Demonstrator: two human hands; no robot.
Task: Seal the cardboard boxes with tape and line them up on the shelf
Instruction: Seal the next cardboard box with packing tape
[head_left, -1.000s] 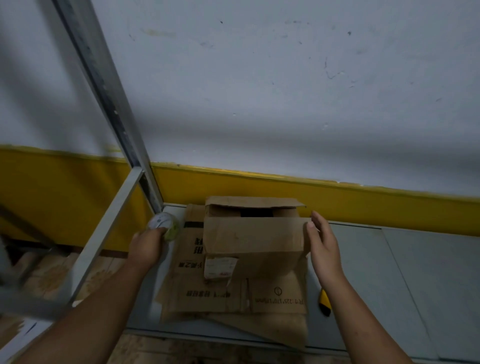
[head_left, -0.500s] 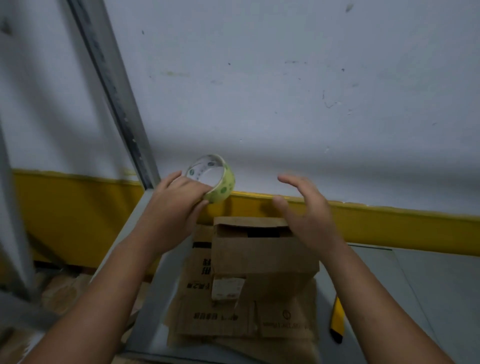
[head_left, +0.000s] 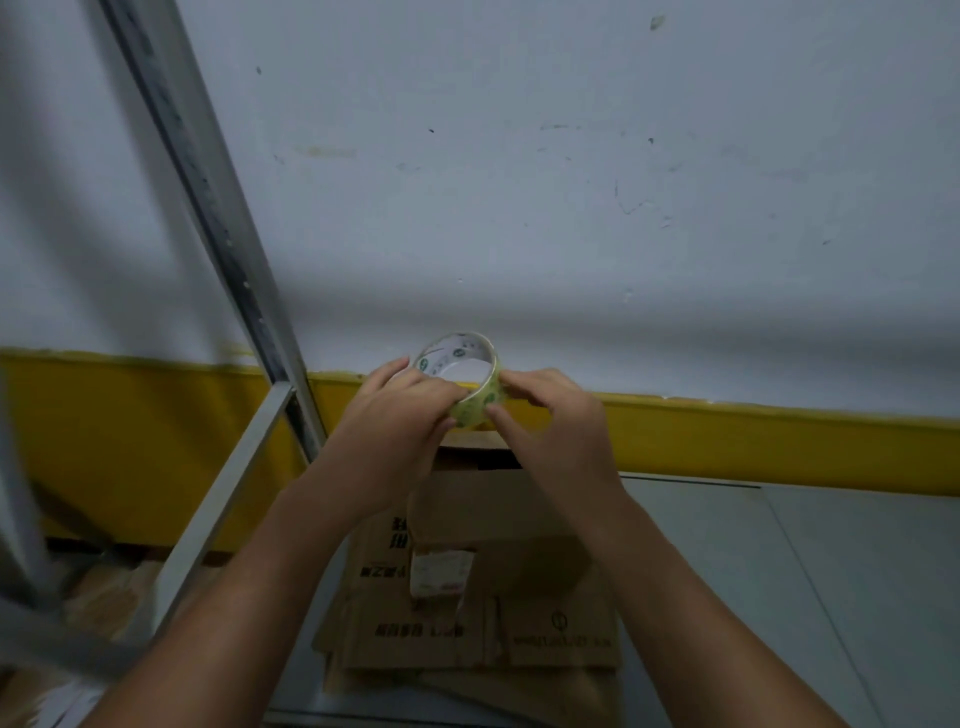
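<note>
Now tape roll (head_left: 462, 371) is being gripped by left hand (head_left: 400, 415), pinched by right hand (head_left: 550, 423), above cardboard box (head_left: 483, 501).

None of the words can be read. The flat cardboard (head_left: 561, 639), low in the middle, has dark print, too blurry. The box (head_left: 493, 514) has a blurry white sticker (head_left: 441, 571). The tape roll (head_left: 483, 400) shows green round marks.

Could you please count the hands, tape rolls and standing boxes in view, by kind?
Hands: 2, left hand and right hand
Tape roll: 1
Standing box: 1
Total: 4
</note>
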